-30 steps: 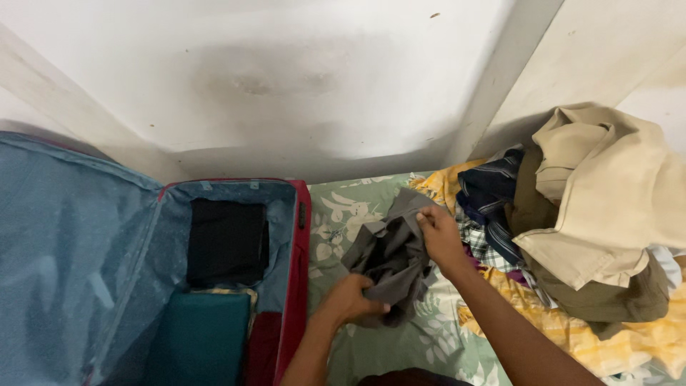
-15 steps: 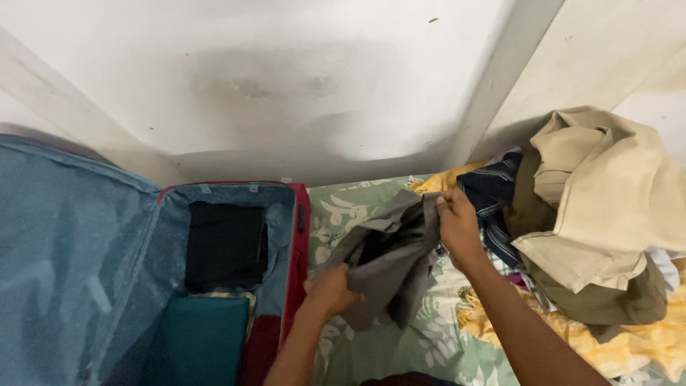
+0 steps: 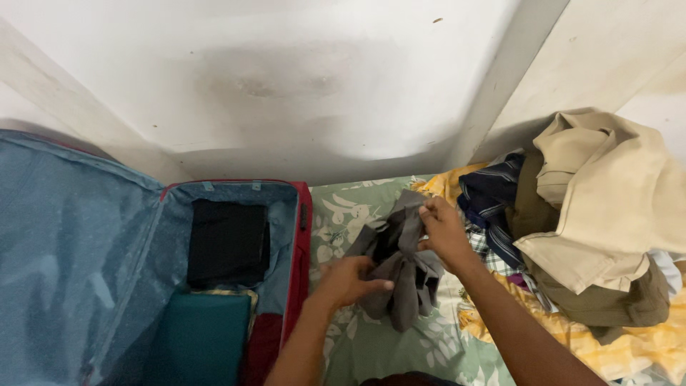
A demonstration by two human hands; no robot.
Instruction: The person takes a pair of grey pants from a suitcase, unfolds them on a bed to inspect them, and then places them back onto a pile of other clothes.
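Both hands pinch a bunched grey garment (image 3: pixel 400 257) above the bed (image 3: pixel 371 343): right hand (image 3: pixel 443 232) grips the top, left hand (image 3: pixel 346 280) grips lower, so it hangs between suitcase (image 3: pixel 296 250) and clothes pile (image 3: pixel 593 221).

A bed (image 3: pixel 357 350) with a green leaf-print sheet carries an open red suitcase (image 3: pixel 296 271) at one side and a heap of clothes (image 3: pixel 600 214) at the other.

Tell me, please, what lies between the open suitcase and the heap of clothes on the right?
In the head view, the grey garment, held by left hand and right hand, above the green floral sheet.
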